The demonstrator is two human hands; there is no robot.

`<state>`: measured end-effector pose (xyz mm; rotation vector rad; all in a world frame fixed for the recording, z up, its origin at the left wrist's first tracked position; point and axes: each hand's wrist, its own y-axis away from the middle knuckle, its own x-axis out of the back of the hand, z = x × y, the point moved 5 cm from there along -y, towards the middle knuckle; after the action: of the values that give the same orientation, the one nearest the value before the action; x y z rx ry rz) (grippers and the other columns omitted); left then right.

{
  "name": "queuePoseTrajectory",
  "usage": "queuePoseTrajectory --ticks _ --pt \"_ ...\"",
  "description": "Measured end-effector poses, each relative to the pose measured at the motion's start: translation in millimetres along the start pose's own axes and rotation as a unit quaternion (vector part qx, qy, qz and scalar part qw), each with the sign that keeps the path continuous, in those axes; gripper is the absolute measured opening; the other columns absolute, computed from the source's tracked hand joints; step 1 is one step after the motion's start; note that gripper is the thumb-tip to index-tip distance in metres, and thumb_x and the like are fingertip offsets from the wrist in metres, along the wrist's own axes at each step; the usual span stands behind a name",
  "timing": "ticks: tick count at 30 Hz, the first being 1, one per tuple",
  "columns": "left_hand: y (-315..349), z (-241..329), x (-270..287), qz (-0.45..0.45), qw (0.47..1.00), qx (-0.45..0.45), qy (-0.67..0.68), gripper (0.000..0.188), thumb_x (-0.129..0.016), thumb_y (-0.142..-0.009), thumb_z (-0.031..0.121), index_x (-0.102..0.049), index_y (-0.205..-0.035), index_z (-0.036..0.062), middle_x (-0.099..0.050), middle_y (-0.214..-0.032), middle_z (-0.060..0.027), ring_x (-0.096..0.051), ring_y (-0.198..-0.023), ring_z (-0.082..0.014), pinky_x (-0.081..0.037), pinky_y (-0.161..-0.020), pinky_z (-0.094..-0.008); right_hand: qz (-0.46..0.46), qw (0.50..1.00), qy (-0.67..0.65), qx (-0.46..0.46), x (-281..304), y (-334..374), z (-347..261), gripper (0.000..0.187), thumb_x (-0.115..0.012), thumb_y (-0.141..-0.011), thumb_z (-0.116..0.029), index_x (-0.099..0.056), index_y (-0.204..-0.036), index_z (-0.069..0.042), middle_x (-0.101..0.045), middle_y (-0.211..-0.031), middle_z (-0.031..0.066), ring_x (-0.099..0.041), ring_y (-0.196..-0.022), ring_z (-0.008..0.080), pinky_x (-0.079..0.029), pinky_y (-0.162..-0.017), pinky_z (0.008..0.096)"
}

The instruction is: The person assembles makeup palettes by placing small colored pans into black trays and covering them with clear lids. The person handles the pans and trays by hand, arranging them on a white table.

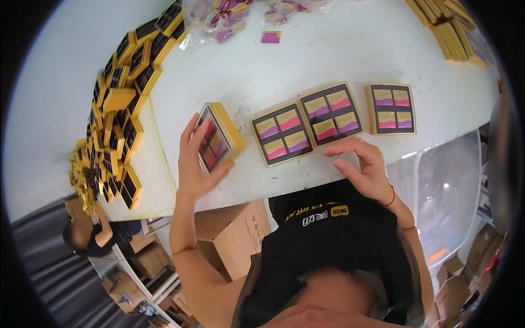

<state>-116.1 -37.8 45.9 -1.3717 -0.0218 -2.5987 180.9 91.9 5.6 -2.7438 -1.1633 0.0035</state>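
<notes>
My left hand (192, 158) grips a gold-edged box (223, 131), which is tilted up on its side above the white table. Its dark inside, with pink and purple packets, faces my left palm. Just right of it lie two open-faced boxes touching at their sides: a nearer-left box (281, 135) and a middle box (330, 115). Each has gold, pink and purple packets set in a dark tray. My right hand (365, 169) hovers at the middle box's near edge, fingers curved and thumb apart, holding nothing. A third filled box (391, 109) lies apart at the right.
Black-and-gold boxes (128, 126) pile in a curve along the left. At the back are a clear bag of purple packets (229, 19) and a loose packet (270, 37). Gold boxes (451, 35) stack back right. A cardboard carton (235, 238) stands below; another person (90, 235) is at far left.
</notes>
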Motion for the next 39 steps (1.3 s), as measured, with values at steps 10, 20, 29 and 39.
queuePoseTrajectory --ticks 10,20,29,39 --pt "-23 75 -59 -0.093 0.987 -0.115 -0.062 0.096 -0.082 -0.071 0.039 -0.034 -0.151 0.0162 -0.015 -0.160 -0.0172 -0.017 -0.146 -0.0427 -0.026 -0.114 -0.0530 -0.162 0.847 0.483 0.152 34 -55 -3 0.086 -0.083 -0.063 -0.016 -0.045 -0.140 -0.014 -0.045 -0.140 0.0163 -0.038 -0.133 0.0368 -0.030 -0.112 0.0478" --pt "21 52 -120 0.101 0.600 0.042 0.793 0.080 -0.024 -0.098 0.065 -0.021 -0.154 0.0067 -0.029 -0.156 -0.0083 -0.025 -0.144 -0.0284 -0.019 -0.118 -0.0449 -0.175 0.886 0.335 0.270 -3 -89 -76 0.093 -0.083 -0.056 -0.025 -0.047 -0.141 -0.013 -0.048 -0.131 0.0202 -0.046 -0.118 0.0369 -0.037 -0.100 0.0459" --pt "25 41 -130 0.137 0.693 0.166 0.688 0.053 -0.045 -0.098 0.027 -0.037 -0.143 -0.0009 -0.048 -0.142 -0.0143 -0.045 -0.132 -0.0284 -0.031 -0.111 -0.0452 -0.178 0.854 0.474 0.120 89 -55 -52 0.115 -0.086 -0.057 -0.051 -0.030 -0.152 -0.017 -0.026 -0.156 0.0179 -0.022 -0.143 0.0414 -0.017 -0.113 0.0593" --pt "-13 67 -146 0.097 0.654 0.128 0.740 0.064 -0.035 -0.102 0.053 -0.042 -0.140 0.0023 -0.050 -0.141 -0.0102 -0.045 -0.130 -0.0253 -0.034 -0.109 -0.0444 -0.020 0.947 0.292 0.132 139 -37 -69 0.104 -0.082 -0.058 -0.035 -0.037 -0.146 -0.003 -0.048 -0.126 0.0220 -0.045 -0.117 0.0364 -0.036 -0.103 0.0399"
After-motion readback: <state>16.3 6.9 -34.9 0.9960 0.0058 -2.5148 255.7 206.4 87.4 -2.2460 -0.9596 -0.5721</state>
